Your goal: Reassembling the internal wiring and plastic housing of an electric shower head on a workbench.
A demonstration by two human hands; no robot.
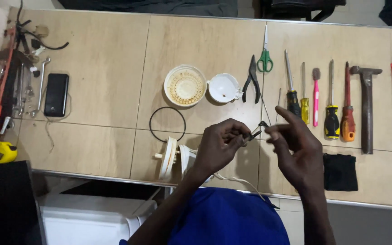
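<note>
Right now I see my left hand (218,147) raised above the tiled surface (100,81), its fingers pinched shut around a small dark connector (256,132) with thin wires. My right hand (296,147) is beside it, index finger stretched out and thumb touching the far tip of that connector; whether it truly grips I cannot tell. A white cable (239,181) trails from under the left hand toward the near edge of the surface.

Just below and left of the left hand, a white round part (169,158) stands on its edge. Behind it a black rubber ring (167,124) lies flat. Further back sit a round cream disc with a ribbed inside (185,85) and, touching-close to its right, a white funnel-shaped cup (223,88).

Beyond the hands, a row of tools lies side by side: black pliers (252,79), green-handled scissors (265,56), several screwdrivers (331,106), a pink toothbrush (316,97) and a hammer (366,106). A black cloth (340,172) lies right of my right hand. Far left rest a black phone (56,94) and a yellow tape measure (4,152).
</note>
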